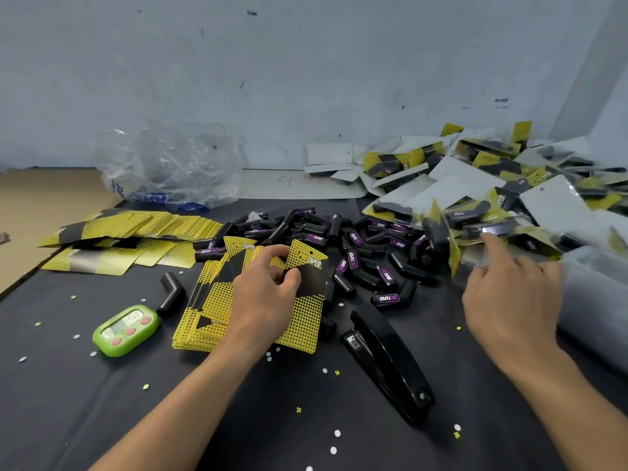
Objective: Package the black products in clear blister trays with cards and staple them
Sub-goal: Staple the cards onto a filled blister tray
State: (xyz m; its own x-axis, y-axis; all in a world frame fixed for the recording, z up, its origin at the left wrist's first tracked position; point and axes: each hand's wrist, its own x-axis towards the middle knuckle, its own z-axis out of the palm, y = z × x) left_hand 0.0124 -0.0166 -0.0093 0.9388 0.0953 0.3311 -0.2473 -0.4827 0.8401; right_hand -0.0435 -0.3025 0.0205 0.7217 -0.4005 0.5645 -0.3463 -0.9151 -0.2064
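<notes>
One card (pixel 307 312) is pinched in the left hand (pixel 265 300) over the stack (pixel 204 317); the right hand (pixel 509 297), fingers loose, holds nothing.

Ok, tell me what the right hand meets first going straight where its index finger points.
Probably the blurred finished pack lying just beyond the index finger of the right hand; depth there is unclear.

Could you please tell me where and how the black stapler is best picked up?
Probably around its long middle, from above and the right: the stapler lies flat with both sides free there, nearest the open right hand.
</notes>
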